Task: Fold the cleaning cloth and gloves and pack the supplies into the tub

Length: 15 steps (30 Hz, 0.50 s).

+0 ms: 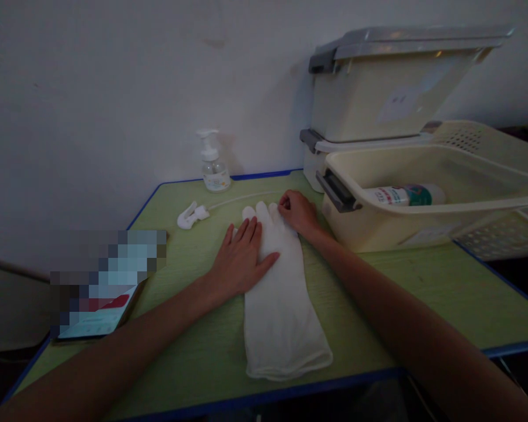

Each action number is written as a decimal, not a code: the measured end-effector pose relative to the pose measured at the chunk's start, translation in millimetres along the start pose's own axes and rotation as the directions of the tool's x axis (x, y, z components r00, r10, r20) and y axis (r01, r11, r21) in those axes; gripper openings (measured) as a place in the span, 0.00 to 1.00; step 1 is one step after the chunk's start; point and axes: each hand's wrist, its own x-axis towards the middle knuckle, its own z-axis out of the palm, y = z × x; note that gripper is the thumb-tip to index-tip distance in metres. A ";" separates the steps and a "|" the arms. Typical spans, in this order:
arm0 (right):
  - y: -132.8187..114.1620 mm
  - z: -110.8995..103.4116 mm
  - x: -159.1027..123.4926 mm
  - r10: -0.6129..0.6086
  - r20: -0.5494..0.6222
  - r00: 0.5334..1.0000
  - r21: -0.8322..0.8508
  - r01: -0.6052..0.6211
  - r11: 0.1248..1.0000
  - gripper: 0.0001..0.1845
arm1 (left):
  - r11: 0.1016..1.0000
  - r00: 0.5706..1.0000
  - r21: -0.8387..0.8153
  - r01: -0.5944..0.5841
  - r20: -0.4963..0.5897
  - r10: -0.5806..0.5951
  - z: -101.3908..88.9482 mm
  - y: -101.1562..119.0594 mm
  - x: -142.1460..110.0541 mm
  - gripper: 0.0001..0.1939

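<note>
A white glove (pixel 281 310) lies flat on the green table, its fingers toward the wall and its open cuff toward me. My left hand (pixel 243 255) rests flat on the glove's left side, fingers stretched out and thumb spread across the palm. At the upper right of the glove, my right hand (pixel 297 212) is closed, with thumb and forefinger pinched at a glove finger; the exact grip is partly hidden. Beyond the hands lies a white plastic spray head (pixel 193 215), its thin tube running right, toward my right hand.
A clear pump bottle (pixel 216 170) stands by the wall. At left lies a tablet-like device (pixel 110 299), partly pixelated. On the right sit a cream bin (pixel 356 225) holding a white and green bottle (pixel 407 195), stacked lidded boxes (pixel 369 99) and a perforated basket (pixel 493 234).
</note>
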 end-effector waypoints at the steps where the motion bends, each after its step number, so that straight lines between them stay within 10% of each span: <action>1: -0.4 -0.4 0.2 -0.016 -0.017 1.000 0.004 0.016 1.000 0.05 | 1.000 1.000 0.001 0.000 0.001 0.000 -0.2 0.1 0.0 0.36; 8: -13.3 -5.1 -6.4 -0.365 -0.039 0.930 0.000 0.365 0.931 0.14 | 1.000 1.000 0.005 -0.006 -0.017 0.006 1.6 -0.1 0.3 0.36; 15: -28.5 -0.6 -23.0 -0.561 0.231 0.795 -0.084 0.591 0.802 0.23 | 1.000 0.999 -0.014 -0.018 -0.052 0.017 4.3 -0.9 0.4 0.35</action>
